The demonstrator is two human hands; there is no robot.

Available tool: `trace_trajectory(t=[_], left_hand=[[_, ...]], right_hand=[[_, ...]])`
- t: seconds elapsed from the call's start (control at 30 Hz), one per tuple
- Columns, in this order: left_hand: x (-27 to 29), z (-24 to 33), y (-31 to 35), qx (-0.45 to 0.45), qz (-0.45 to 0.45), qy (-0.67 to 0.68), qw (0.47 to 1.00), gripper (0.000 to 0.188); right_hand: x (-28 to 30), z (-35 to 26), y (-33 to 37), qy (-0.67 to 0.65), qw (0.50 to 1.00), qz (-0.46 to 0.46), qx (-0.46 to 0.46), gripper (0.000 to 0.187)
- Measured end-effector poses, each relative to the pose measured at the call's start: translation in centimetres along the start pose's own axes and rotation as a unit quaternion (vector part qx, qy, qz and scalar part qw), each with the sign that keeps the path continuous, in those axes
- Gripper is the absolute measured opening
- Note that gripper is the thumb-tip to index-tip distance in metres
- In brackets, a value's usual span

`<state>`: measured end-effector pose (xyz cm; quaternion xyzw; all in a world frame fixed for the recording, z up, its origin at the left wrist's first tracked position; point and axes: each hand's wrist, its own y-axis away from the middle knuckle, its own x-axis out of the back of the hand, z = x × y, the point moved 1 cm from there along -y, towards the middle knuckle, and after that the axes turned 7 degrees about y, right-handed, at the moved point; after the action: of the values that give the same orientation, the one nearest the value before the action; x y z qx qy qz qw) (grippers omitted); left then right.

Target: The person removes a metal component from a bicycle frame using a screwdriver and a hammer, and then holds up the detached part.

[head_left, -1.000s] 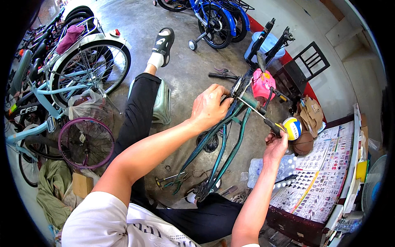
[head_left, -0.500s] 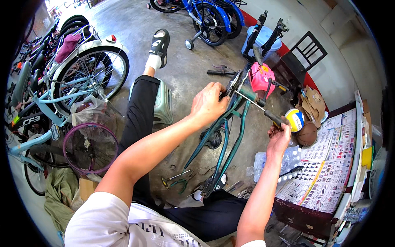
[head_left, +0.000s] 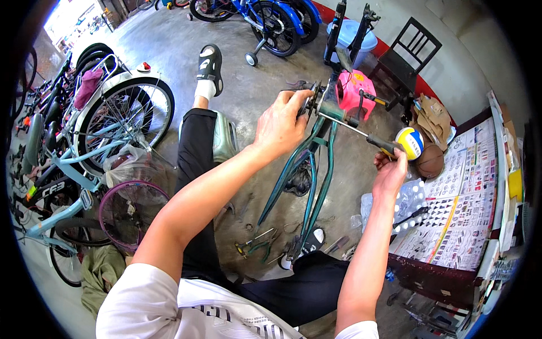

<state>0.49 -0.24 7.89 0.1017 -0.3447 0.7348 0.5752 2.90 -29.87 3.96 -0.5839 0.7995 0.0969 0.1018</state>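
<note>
A green bicycle frame stands tilted before me, its narrow rear end down between my legs. My left hand is closed round a dark crank part on the left side of the frame's tubular joint; the fingertips are partly hidden behind it. My right hand grips the dark handle of a screwdriver from the right. Its long metal shaft points left across the frame, and the tip reaches the joint near the crank part. Whether the tip sits inside the joint I cannot tell.
Pliers and other hand tools lie on the floor by my foot. A pink stool, a blue tub and a dark chair stand beyond the frame. Balls and a poster-covered table are right, parked bicycles left.
The whole view has shifted a little. My left hand stays on the crank part, and my right hand still holds the screwdriver at the joint, at a slightly different angle.
</note>
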Motion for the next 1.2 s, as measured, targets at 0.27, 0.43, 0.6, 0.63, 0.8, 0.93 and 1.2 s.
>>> trace_trajectory(t=[0.27, 0.43, 0.6, 0.63, 0.8, 0.93, 1.2], left_hand=[[-0.9, -1.5, 0.0, 0.057, 0.013, 0.027, 0.998, 0.037], [-1.8, -2.8, 0.6, 0.099, -0.023, -0.01, 0.995, 0.031], [-2.2, -2.8, 1.1, 0.093, -0.023, 0.004, 0.995, 0.03], [-1.9, -2.9, 1.1, 0.102, -0.027, 0.013, 0.994, 0.029], [-2.8, -4.3, 1.8, 0.06, 0.017, 0.05, 0.997, 0.025], [-3.2, -4.6, 2.0, 0.025, 0.045, 0.069, 0.996, 0.022], [-3.0, -4.4, 2.2, 0.029, 0.081, 0.027, 0.996, 0.022]], right_hand=[[-2.1, -3.2, 0.5, -0.064, 0.981, 0.167, 0.073, 0.025], [-1.7, -2.6, 0.3, -0.039, 0.996, 0.051, 0.059, 0.018], [-4.5, -0.4, 1.6, 0.319, 0.926, -0.066, 0.19, 0.017], [-5.7, 0.0, 2.4, 0.354, 0.909, -0.084, 0.202, 0.017], [-10.6, 0.4, 4.8, 0.438, 0.832, -0.116, 0.32, 0.011], [-11.8, 1.4, 5.0, 0.481, 0.807, -0.115, 0.322, 0.009], [-10.8, 2.4, 3.4, 0.496, 0.791, -0.08, 0.349, 0.017]])
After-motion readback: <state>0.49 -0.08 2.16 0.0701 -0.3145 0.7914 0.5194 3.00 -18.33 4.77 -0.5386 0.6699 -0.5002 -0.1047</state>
